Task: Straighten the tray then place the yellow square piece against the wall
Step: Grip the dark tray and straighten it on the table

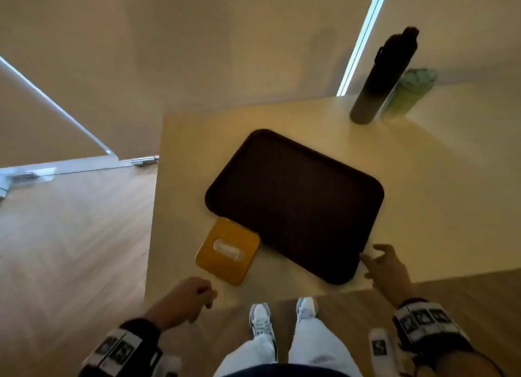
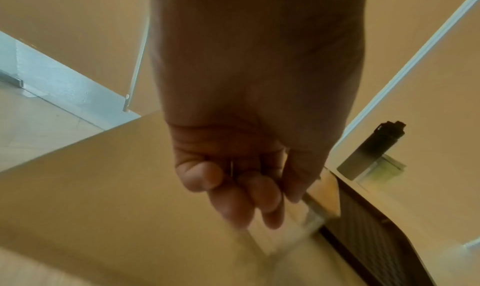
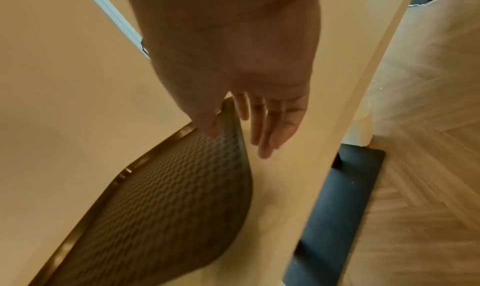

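A dark brown tray (image 1: 296,199) lies askew on the light wooden table (image 1: 423,207), turned at an angle to the table's edges. Its textured bottom (image 3: 155,204) fills the lower left of the right wrist view. A yellow square piece (image 1: 227,249) with a pale label sits against the tray's near left side. My right hand (image 1: 386,266) hovers open at the tray's near right corner, fingers (image 3: 267,130) straight, thumb over the rim. My left hand (image 1: 186,297) hangs at the table's front edge below the yellow piece, fingers (image 2: 233,188) loosely curled and holding nothing.
A tall dark bottle (image 1: 383,77) and a green cup (image 1: 408,91) stand at the table's far right, near the wall (image 1: 225,52). The table's left edge drops to wooden floor (image 1: 70,235). My legs and shoes (image 1: 282,320) stand at the front edge.
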{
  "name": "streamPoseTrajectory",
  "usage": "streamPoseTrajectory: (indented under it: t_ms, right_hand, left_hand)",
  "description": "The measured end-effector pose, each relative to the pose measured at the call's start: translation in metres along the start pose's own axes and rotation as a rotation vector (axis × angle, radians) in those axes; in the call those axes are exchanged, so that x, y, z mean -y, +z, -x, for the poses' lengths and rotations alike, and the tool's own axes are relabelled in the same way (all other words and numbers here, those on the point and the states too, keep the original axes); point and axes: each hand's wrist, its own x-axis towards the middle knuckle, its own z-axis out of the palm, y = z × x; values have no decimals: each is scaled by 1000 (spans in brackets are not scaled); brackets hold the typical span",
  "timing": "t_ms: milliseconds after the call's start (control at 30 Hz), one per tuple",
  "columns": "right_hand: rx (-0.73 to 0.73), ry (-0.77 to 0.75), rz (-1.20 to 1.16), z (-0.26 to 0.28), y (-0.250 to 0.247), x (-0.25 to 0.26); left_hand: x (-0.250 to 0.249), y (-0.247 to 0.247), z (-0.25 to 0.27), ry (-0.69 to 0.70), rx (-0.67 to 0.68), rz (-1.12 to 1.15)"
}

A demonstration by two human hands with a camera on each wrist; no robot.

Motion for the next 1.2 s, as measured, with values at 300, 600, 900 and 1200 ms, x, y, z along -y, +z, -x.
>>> streamPoseTrajectory:
  t_ms: [300,600,900,1200]
  right_hand:
    - [-196,-19,22,-65,14,22]
    - [-209,-141,125,-137,-22,50]
    - [-199,-266,204,-218,-33,112]
    - [-181,-323,246,-272,-33,163]
  left_hand:
    - [8,-83,-48,-87,-279,-71]
    - [-84,-134,-165,96,-396,-53]
    - [-119,-148,-219,43,-404,-42]
    - [-125,-177,-250,56,-451,26]
